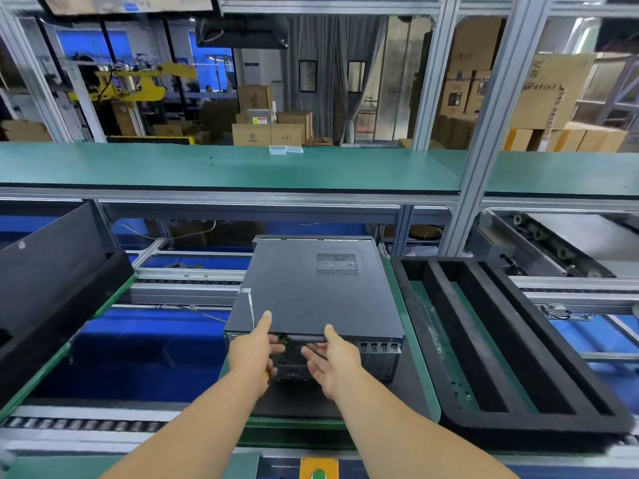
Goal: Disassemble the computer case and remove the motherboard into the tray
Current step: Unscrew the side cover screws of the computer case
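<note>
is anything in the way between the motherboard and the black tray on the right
Yes. The case's dark cover panel is on top of the computer case, so the motherboard is hidden. Both hands grip the panel's near edge. The tray beside the case has open slots.

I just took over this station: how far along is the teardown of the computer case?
Barely begun. Nothing looks done: the top cover still lies closed on the computer case, and no motherboard shows. In hand: the left hand and right hand grip the cover's near edge, thumbs on top, apparently to pull it off. Left: take off the cover, free the motherboard and set it in the black foam tray on the right, whose slots hold no board.
</note>
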